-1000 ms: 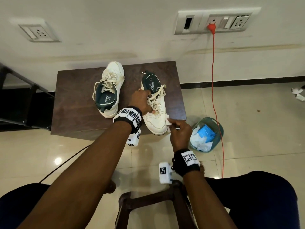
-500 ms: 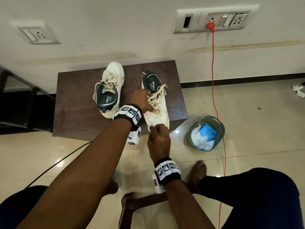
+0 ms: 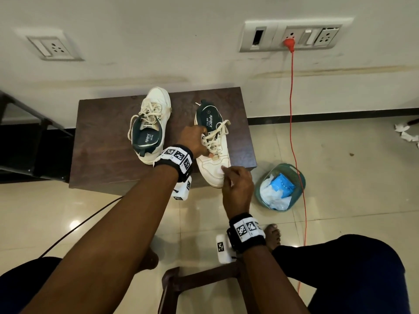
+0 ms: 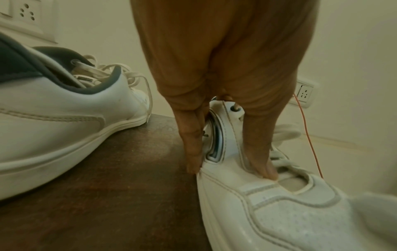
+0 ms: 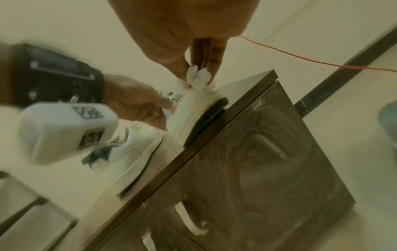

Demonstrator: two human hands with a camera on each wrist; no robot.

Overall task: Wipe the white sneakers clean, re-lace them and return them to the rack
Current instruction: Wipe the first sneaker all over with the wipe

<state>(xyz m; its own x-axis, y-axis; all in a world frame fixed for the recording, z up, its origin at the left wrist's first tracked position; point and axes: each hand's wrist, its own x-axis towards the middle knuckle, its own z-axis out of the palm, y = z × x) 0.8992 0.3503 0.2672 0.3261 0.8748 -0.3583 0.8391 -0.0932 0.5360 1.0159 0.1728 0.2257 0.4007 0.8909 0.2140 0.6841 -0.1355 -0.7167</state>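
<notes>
Two white sneakers with dark green lining stand on a dark wooden cabinet [image 3: 102,159]. The left sneaker [image 3: 150,125] [image 4: 53,118] points toward the wall, laced. The right sneaker [image 3: 213,150] [image 4: 279,212] points its toe at me, laces loose. My left hand [image 3: 192,141] [image 4: 225,144] grips the right sneaker's side at the lace area, thumb outside, fingers on the tongue edge. My right hand [image 3: 235,184] [image 5: 197,71] pinches a small white wipe [image 5: 198,77] and presses it on the sneaker's toe cap [image 3: 215,171].
A teal basket [image 3: 280,186] with white tissues and a blue packet sits on the floor right of the cabinet. An orange cord [image 3: 292,123] runs down from the wall socket. A dark rack [image 3: 20,141] stands at left. A wooden stool [image 3: 204,282] sits below.
My right hand went from the sneaker's right edge to under its toe, then up onto the toe cap with the wipe. The left hand kept its hold.
</notes>
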